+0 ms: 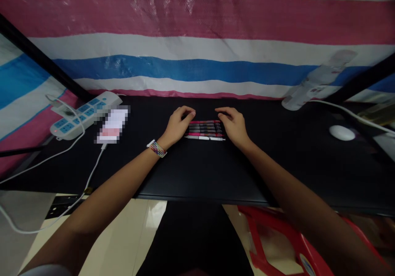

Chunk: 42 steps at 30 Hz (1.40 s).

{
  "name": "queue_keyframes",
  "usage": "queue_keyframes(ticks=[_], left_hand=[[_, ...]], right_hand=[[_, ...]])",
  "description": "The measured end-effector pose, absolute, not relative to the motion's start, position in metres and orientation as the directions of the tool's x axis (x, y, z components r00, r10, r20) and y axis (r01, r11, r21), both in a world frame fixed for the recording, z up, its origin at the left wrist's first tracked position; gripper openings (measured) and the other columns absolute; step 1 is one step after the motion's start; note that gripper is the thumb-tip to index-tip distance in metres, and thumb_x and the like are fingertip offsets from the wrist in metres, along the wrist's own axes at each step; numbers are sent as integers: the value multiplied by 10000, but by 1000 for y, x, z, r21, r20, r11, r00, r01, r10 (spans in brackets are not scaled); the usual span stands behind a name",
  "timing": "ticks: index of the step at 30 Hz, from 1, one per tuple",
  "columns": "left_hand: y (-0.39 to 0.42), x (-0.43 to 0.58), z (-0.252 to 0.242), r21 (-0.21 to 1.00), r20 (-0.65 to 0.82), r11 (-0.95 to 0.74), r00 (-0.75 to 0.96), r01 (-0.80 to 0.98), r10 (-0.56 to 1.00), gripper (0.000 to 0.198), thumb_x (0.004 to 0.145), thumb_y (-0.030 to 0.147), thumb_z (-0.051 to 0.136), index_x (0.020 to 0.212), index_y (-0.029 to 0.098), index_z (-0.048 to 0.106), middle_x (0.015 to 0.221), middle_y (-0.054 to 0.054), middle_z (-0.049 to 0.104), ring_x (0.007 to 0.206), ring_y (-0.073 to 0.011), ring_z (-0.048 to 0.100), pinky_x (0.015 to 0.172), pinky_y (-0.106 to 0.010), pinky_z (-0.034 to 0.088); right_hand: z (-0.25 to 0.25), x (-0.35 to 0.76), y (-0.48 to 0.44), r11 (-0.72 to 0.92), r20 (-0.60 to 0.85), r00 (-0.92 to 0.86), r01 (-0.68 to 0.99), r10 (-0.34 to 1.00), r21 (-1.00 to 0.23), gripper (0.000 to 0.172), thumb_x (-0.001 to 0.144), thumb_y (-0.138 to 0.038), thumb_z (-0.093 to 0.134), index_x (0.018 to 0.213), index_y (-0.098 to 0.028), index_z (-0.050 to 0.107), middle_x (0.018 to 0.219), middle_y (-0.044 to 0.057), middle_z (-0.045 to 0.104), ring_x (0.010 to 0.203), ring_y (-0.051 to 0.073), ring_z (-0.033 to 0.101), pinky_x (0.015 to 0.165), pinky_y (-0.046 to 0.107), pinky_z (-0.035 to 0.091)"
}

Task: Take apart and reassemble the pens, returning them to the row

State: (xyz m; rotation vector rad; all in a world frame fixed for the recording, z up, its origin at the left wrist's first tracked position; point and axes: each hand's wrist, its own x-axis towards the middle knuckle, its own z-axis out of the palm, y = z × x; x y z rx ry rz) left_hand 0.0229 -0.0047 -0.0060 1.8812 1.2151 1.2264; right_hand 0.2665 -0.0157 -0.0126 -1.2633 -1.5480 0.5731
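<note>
A row of several pens (pixel 205 129) lies side by side across the black tabletop, between my two hands. Most have dark or clear barrels with pink parts, and a white pen (pixel 206 138) lies nearest to me. My left hand (pixel 178 124) rests at the pens' left ends, thumb and fingers curved with a gap between them. At the right ends, my right hand (pixel 233 124) is curved too, its thumb and forefinger apart. Neither hand grips a pen. The lower fingers of both hands are partly hidden. A colourful woven band (pixel 156 148) circles my left wrist.
On the left lie a white power strip (pixel 88 113) and a blurred-out phone (pixel 112 124) with a white cable. A clear bottle (pixel 308 87) and a white mouse (pixel 342 133) are on the right. Striped sheeting (pixel 197 17) hangs behind. A red stool (pixel 262 243) stands below the desk edge.
</note>
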Motion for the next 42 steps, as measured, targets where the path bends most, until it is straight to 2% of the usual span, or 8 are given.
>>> queue_keyframes(ticks=[6,11,16,22,32,42], left_hand=[[-17,40,-2,920,331,-358,172,161,928,160,1075,325,640,1104,237,770,1191,-68,799,1153,-245,721,1089,-418,537],[-22,44,7,933,304,-326,156,152,940,180,1075,316,615,1034,232,769,1112,-54,796,1119,-244,715,1057,-398,545],[-24,44,8,943,282,-303,154,141,947,191,1064,317,611,956,237,746,1067,-54,788,1091,-244,705,1056,-398,539],[-25,45,9,955,255,-273,150,114,955,233,1063,316,603,893,231,738,1028,-55,788,1061,-241,707,1063,-402,541],[-25,45,9,959,249,-266,149,99,957,222,1035,310,609,875,221,735,1017,-57,784,1062,-250,712,1056,-401,542],[-25,42,9,956,251,-274,189,104,949,259,1063,370,601,937,233,781,1058,-58,804,1110,-258,723,1084,-416,546]], right_hand=[[-13,248,-26,267,293,112,200,950,-943,282,937,-329,640,1135,-296,837,1334,66,827,1351,332,713,1230,570,497],[-17,245,-30,277,299,84,204,950,-939,316,948,-246,607,1164,-274,837,1448,88,788,1484,314,653,1277,561,455],[-19,247,-29,262,292,85,255,953,-931,310,954,-229,580,1147,-257,820,1434,124,787,1420,345,698,1209,619,510],[-15,243,-32,250,274,72,240,959,-938,281,933,-226,587,1081,-249,824,1330,108,822,1294,316,751,1147,549,562],[-14,240,-35,285,313,29,338,949,-897,268,946,-223,592,1085,-257,819,1228,85,827,1113,279,772,1024,480,617],[-10,239,-37,320,343,-4,367,939,-873,247,905,-180,613,990,-283,820,1145,63,835,1166,300,760,1098,536,576]])
